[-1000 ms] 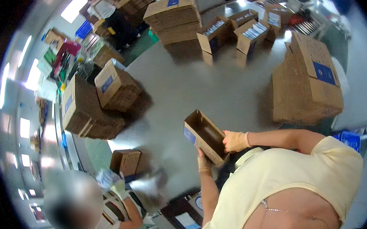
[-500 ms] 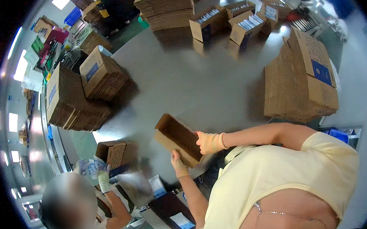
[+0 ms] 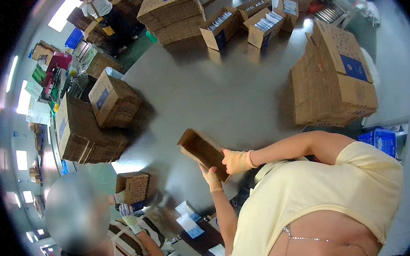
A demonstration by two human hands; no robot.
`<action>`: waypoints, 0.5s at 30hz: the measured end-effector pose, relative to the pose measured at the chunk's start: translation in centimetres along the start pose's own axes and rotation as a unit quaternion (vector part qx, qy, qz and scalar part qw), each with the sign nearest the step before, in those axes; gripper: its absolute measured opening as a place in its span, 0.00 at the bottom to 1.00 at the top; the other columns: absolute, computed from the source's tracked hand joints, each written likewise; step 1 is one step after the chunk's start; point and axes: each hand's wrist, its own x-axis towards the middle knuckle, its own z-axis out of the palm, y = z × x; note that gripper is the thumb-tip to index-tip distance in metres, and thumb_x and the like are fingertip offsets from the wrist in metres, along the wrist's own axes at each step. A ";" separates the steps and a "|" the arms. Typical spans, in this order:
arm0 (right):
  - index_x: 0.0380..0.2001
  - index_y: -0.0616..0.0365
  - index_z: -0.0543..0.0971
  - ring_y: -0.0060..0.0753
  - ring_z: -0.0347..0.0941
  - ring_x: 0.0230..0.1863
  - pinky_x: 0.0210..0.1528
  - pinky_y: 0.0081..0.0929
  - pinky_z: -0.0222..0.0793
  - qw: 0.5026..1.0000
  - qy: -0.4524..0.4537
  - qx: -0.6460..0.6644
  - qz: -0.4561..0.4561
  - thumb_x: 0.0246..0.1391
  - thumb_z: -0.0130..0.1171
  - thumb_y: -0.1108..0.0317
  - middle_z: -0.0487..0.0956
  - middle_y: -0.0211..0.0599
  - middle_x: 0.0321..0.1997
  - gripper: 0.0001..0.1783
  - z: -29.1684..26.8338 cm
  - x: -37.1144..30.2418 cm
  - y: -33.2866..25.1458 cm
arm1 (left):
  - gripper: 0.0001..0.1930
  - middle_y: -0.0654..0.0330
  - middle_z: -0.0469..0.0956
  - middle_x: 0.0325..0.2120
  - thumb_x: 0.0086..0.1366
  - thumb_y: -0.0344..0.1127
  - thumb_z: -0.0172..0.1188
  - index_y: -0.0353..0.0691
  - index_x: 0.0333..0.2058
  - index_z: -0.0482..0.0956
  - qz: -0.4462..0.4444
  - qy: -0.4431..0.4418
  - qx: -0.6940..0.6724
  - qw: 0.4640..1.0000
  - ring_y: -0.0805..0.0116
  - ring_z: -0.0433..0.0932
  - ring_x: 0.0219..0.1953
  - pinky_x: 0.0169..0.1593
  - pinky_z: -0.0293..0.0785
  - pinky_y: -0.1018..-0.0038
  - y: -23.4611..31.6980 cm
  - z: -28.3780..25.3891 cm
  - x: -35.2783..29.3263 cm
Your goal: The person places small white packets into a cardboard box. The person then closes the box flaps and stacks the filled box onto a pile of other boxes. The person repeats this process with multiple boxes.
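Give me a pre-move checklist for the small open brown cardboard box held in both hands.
1. Left hand grips the small open brown cardboard box at its near end: ok.
2. Right hand on box's side: ok.
3. Box interior empty: cannot tell.
4. Box clear of the grey floor: ok.
5. Co-worker's gloved hand apart from box: ok.
6. Flaps intact: cannot tell.
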 end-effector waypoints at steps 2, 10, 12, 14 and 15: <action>0.30 0.45 0.82 0.33 0.74 0.41 0.51 0.48 0.60 1.000 0.000 0.002 0.012 0.47 0.56 0.64 0.78 0.26 0.28 0.07 0.0 -0.4 -0.4 | 0.44 0.54 0.65 0.55 0.47 0.30 0.57 0.40 0.65 0.51 0.041 0.044 0.143 0.988 0.53 0.67 0.56 0.58 0.65 0.63 -0.6 -0.4 -0.1; 0.31 0.46 0.82 0.31 0.74 0.42 0.52 0.52 0.61 0.996 0.026 0.000 0.091 0.48 0.56 0.62 0.80 0.24 0.29 0.08 1.3 -1.4 0.5 | 0.24 0.42 0.64 0.56 0.66 0.37 0.48 0.31 0.58 0.62 0.240 0.266 0.542 0.760 0.46 0.64 0.58 0.62 0.58 0.58 1.2 1.0 -7.5; 0.29 0.47 0.82 0.31 0.74 0.41 0.47 0.43 0.65 0.995 0.015 0.030 0.097 0.47 0.57 0.64 0.80 0.25 0.28 0.07 0.9 -0.7 0.3 | 0.18 0.46 0.70 0.50 0.64 0.36 0.50 0.34 0.50 0.72 0.188 0.257 0.626 0.712 0.48 0.68 0.53 0.55 0.64 0.58 -0.3 -2.7 -11.3; 0.28 0.48 0.82 0.30 0.73 0.41 0.45 0.38 0.66 0.993 0.006 0.052 0.101 0.47 0.57 0.65 0.80 0.25 0.28 0.06 1.1 -0.5 0.2 | 0.15 0.51 0.73 0.46 0.62 0.36 0.52 0.38 0.47 0.74 0.104 0.214 0.721 0.651 0.51 0.70 0.50 0.51 0.66 0.60 -0.7 -4.6 -14.8; 0.26 0.49 0.82 0.29 0.73 0.41 0.41 0.33 0.67 0.994 0.025 0.038 0.103 0.46 0.57 0.66 0.80 0.25 0.28 0.05 1.0 -1.0 0.0 | 0.14 0.53 0.73 0.43 0.61 0.35 0.53 0.40 0.45 0.75 0.126 0.201 0.755 0.611 0.53 0.71 0.48 0.49 0.67 0.61 -0.9 -5.4 -16.0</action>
